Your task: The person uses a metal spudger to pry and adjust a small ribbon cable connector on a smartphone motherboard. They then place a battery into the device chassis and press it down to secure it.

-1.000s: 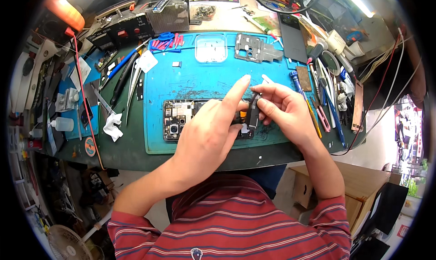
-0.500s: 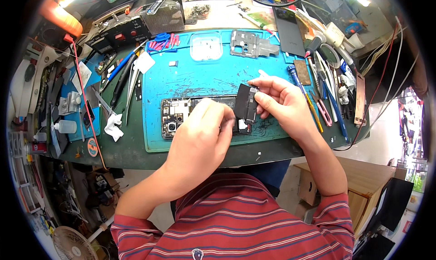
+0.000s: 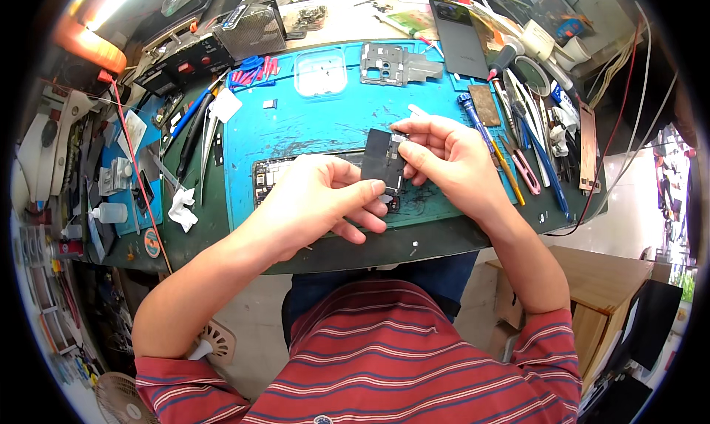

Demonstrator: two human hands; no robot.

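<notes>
Opened phone (image 3: pixel 264 178): flat on the blue mat (image 3: pixel 333 120), running from nine o'clock of the black part (image 3: pixel 381 161) to beneath it; a dragging finger could scrape its insides.
Left hand (image 3: pixel 318 202): over the phone, fingers loosely parted, thumb at the black part's lower corner; whether it pinches there cannot be told.
Mat room: eleven o'clock gives you the widest stretch for moving.
Black part: raised above the phone's right end; pull hard and you could bend it, or strain any hidden cable.
Bench (image 3: pixel 388 255): front edge near, at six o'clock; small pieces nudged that way could fall.
Right hand (image 3: pixel 450 157): your thumb and fingers clamp the black part's right edge; too loose a pinch could drop it.
Blue-handled tool (image 3: pixel 467 109): two o'clock, near your right hand; a wide swing could knock it.
</notes>
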